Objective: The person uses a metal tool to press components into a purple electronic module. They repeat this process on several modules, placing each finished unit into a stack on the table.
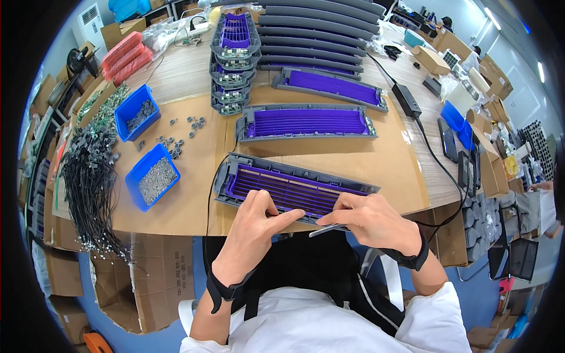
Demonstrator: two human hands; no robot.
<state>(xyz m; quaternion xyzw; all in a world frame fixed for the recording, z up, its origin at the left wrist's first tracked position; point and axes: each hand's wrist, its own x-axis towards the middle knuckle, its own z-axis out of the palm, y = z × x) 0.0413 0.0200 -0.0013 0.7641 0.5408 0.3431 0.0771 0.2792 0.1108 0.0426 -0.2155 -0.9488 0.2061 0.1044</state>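
Note:
A long grey plastic housing with a purple slatted grille [281, 187] lies slightly tilted near the table's front edge. My left hand [250, 235] is closed over its near rim, fingers curled and thumb stretched along the edge toward the right. My right hand [376, 220] pinches a slim silver metal tool [327, 229], perhaps tweezers, low at the same rim. The tool's tip and what it touches are hidden by the fingers. Just behind lies a second grey housing with purple slats [309, 122], and a third similar housing [335, 87] sits farther back.
Blue bins hold dark small parts [140, 113] and silver screws [158, 181], with loose grey pieces [170, 144] between. Black cables [88, 182] hang over the left edge. Stacked housings [318, 35] and parts with green boards [231, 94] stand behind. A black power adapter [406, 99] lies right.

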